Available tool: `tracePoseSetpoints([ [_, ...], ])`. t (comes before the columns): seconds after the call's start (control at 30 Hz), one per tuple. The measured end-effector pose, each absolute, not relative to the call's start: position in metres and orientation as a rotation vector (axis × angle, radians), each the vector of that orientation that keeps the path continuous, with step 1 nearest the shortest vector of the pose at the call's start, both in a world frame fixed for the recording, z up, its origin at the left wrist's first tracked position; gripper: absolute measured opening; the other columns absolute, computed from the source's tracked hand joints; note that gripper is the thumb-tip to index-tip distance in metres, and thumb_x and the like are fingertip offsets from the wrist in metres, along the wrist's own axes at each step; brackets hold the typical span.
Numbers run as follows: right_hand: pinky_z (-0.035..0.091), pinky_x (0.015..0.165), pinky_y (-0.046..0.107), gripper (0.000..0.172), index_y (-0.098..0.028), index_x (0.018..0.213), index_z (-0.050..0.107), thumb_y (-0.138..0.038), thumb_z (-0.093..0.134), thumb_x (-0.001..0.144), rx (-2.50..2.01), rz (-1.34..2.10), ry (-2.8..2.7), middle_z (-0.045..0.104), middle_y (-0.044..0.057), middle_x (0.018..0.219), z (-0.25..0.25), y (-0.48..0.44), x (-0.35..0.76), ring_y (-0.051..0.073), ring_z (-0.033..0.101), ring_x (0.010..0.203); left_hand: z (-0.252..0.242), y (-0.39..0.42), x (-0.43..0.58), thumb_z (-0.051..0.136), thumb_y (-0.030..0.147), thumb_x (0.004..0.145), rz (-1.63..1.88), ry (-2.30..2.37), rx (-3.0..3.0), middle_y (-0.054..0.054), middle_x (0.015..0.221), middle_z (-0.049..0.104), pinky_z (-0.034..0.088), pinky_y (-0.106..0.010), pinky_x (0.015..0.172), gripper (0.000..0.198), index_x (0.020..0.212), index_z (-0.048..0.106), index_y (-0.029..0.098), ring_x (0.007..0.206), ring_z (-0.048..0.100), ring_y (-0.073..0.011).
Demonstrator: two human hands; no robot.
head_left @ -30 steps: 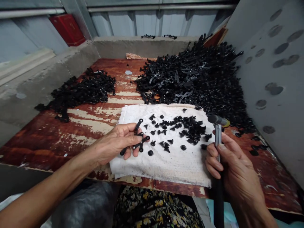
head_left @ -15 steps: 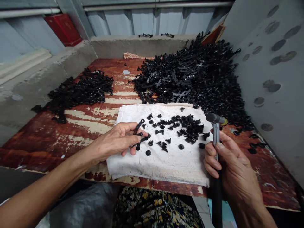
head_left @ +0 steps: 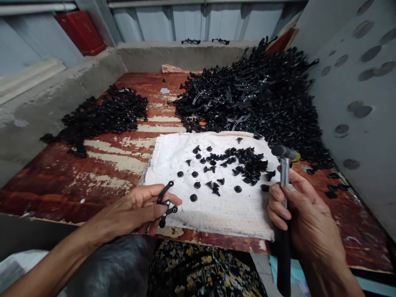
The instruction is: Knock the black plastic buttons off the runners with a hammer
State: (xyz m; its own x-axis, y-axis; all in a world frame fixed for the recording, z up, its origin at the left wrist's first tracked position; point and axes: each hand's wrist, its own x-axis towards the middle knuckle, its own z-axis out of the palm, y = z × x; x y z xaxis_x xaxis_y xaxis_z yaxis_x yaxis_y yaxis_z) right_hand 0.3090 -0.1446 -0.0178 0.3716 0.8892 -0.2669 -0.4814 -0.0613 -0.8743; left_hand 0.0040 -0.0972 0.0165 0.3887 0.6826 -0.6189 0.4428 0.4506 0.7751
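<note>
Between the thumb and fingers of my left hand (head_left: pixel 140 209) is a black jointed linkage part (head_left: pixel 166 202) with ringed ends. It is held over the near left corner of a white cloth (head_left: pixel 222 216). My right hand (head_left: pixel 305 210) is wrapped round a hammer (head_left: pixel 284 185), which stands upright with its head at the top and its black handle below, by the cloth's right edge. Small black round-based pieces (head_left: pixel 252 167) lie on the cloth, bunched at the right. A few single ones (head_left: pixel 193 198) are spread to the left.
A big heap of black linkage parts (head_left: pixel 247 95) covers the back right of the worn red table (head_left: pixel 40 181). A smaller heap (head_left: pixel 108 113) lies at the left. A low concrete ledge (head_left: pixel 148 57) borders the back, and a spotted pale panel (head_left: pixel 359 136) stands at the right.
My left hand has moved back and down to the left with the linkage part, off the middle of the cloth. The right hand still grips the hammer, nearly unmoved.
</note>
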Motion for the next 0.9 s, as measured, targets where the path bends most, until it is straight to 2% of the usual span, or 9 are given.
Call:
tracePoseSetpoints([
  [0.17, 0.034, 0.031, 0.013, 0.046, -0.029, 0.104, 0.061, -0.032, 0.085, 0.065, -1.193, 1.140, -0.503, 0.056, -0.006, 0.058, -0.018, -0.145, 0.304, 0.006, 0.039, 0.038, 0.009, -0.096, -0.002, 0.067, 0.050, 0.079, 0.261, 1.258, 1.124, 0.000, 0.051, 0.061, 0.030, -0.016, 0.041, 0.044, 0.109, 0.069, 0.019, 0.041, 0.046, -0.0080],
  [0.37, 0.032, 0.030, 0.013, 0.044, -0.029, 0.101, 0.063, -0.032, 0.085, 0.063, -1.214, 1.134, -0.518, 0.055, -0.006, 0.057, -0.018, -0.145, 0.303, 0.006, 0.038, 0.037, 0.005, -0.089, 0.005, 0.074, 0.042, 0.074, 0.437, 1.188, 1.107, -0.001, 0.062, 0.065, 0.042, -0.017, 0.043, 0.028, 0.082, 0.061, 0.019, 0.051, 0.056, -0.0111],
  [0.57, 0.032, 0.031, 0.013, 0.039, -0.029, 0.104, 0.064, -0.029, 0.081, 0.069, -1.212, 1.119, -0.530, 0.054, -0.006, 0.059, -0.018, -0.146, 0.305, 0.006, 0.038, 0.038, 0.010, -0.088, 0.022, 0.077, 0.040, 0.068, 0.469, 1.176, 0.932, -0.001, 0.060, 0.063, 0.035, -0.015, 0.036, 0.033, 0.078, 0.056, 0.018, 0.044, 0.050, -0.0080],
  [0.9, 0.031, 0.031, 0.012, 0.041, -0.028, 0.101, 0.062, -0.029, 0.084, 0.065, -1.167, 1.153, -0.520, 0.053, -0.006, 0.058, -0.018, -0.146, 0.305, 0.006, 0.037, 0.039, 0.012, -0.089, 0.043, 0.081, 0.040, 0.062, 0.441, 1.146, 0.835, 0.005, 0.046, 0.054, 0.027, -0.013, 0.031, 0.038, 0.075, 0.053, 0.018, 0.034, 0.037, -0.0035],
])
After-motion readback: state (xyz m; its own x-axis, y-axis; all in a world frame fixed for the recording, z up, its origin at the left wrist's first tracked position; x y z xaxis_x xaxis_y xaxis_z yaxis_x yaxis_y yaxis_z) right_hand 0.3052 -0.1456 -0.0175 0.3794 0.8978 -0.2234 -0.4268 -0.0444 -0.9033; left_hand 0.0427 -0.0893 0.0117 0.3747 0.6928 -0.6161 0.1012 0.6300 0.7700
